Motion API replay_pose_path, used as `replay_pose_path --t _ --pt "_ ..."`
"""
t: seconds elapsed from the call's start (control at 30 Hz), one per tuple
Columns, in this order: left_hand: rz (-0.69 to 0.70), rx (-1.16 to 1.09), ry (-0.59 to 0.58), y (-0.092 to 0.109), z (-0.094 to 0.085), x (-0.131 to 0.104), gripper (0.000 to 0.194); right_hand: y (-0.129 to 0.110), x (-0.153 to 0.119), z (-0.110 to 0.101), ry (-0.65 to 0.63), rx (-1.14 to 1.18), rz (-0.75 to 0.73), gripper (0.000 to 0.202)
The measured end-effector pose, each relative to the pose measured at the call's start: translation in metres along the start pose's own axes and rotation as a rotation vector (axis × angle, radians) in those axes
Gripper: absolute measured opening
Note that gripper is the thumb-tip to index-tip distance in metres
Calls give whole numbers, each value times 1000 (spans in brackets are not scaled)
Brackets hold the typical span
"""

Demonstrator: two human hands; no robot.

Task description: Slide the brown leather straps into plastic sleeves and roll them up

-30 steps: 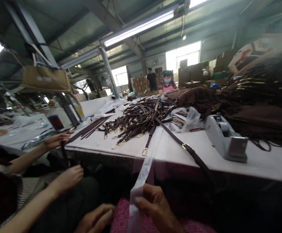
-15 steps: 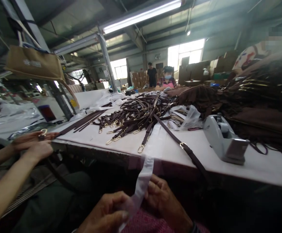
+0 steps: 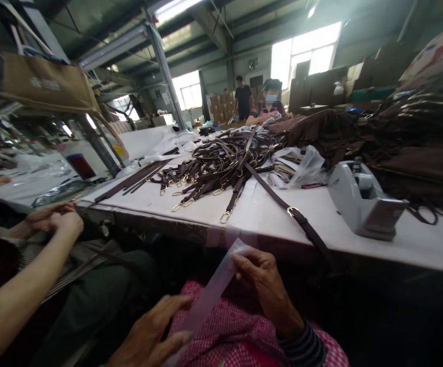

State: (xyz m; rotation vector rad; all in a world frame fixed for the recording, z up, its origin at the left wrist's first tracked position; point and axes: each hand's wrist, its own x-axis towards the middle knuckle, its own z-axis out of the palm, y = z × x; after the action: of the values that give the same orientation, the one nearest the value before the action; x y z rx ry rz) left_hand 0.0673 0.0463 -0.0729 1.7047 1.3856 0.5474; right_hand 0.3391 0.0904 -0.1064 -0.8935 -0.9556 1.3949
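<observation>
A translucent whitish plastic strip (image 3: 216,290) slants above my lap, its upper end just below the table edge. My right hand (image 3: 261,278) pinches it near that upper end, thumb and fingers closed. Beside its lower part is my left hand (image 3: 153,331), with thumb and forefinger apart; the strip runs past the fingertips and its bottom end is partly hidden. Ahead on the table (image 3: 191,209) lies a heap of dark brown straps (image 3: 225,163) with gold-coloured clips. One long strap (image 3: 271,193) with a buckle hangs over the front edge.
A grey tape dispenser (image 3: 366,204) stands at the right, before a pile of brown bags (image 3: 416,163). Clear plastic bags (image 3: 307,168) lie behind the straps. At the left, a co-worker's hands (image 3: 59,216) are near the table edge. Further people are behind the table.
The strip's upper end has come away from the table and dropped toward my lap. My left hand's fingers have spread from the strip. The view has shifted slightly.
</observation>
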Motion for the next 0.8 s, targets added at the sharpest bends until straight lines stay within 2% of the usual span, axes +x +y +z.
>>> replay_pose_path --t 0.1,0.13,0.2,0.27,0.43,0.67,0.8 --pt "43 -81 49 43 26 32 53 -4 -9 4 -35 -38 -17 27" --pt "66 -151 25 53 35 42 55 -6 -12 5 -54 -50 -28 26" --pt "82 -332 -44 67 54 60 33 -13 -17 4 -66 -85 -52 23" --pt "72 -471 -61 71 68 71 18 -19 -20 0 -42 -146 -80 21" --pt "79 -557 -58 65 80 78 15 -23 -19 -9 11 -212 -109 23" --pt "48 -564 -44 71 85 82 35 -15 -18 -8 90 -215 -75 27" --pt "21 -527 -71 73 87 82 44 -14 -21 -9 72 -163 -36 31"
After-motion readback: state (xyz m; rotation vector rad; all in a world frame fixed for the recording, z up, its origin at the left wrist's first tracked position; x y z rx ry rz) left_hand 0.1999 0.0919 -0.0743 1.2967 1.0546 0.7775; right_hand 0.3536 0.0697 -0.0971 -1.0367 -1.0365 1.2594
